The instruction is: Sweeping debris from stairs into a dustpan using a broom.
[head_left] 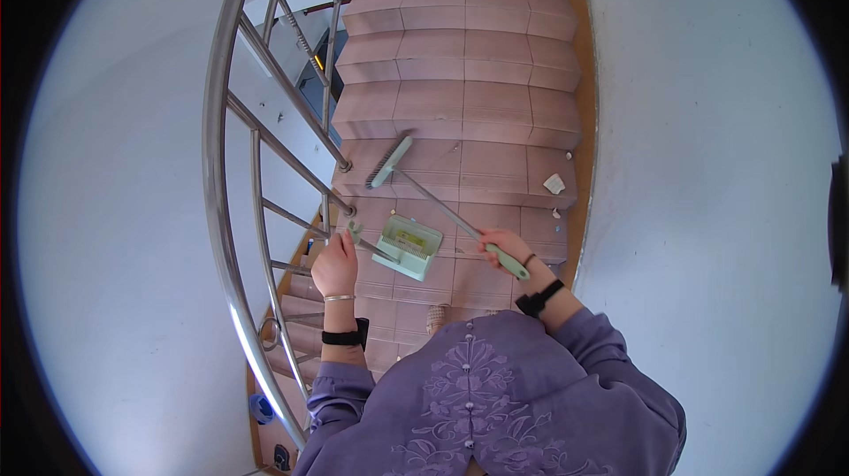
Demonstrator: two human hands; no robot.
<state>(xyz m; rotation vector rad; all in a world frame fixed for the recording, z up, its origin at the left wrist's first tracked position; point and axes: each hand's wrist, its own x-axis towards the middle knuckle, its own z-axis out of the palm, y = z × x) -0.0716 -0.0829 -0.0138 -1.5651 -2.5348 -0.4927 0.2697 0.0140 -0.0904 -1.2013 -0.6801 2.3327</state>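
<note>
My left hand (336,265) is closed round the green-ended handle of a pale green dustpan (429,237). The pan hangs low in front of me, over or on the tiled landing; I cannot tell whether it touches. Some yellowish litter shows inside it, beside its comb teeth. In my right hand (503,251) is the green grip of a broom (435,200) with a grey metal stick. Its green head with dark bristles (390,161) is tilted over a stair to the left, near the railing posts and apart from the dustpan.
Pinkish tiled stairs (433,60) rise ahead. A metal railing (217,122) curves along my left; a white wall (707,166) stands to the right. A crumpled white paper scrap (554,183) and smaller bits lie by the right edge. Lower stairs and a blue object (261,409) show beyond the railing.
</note>
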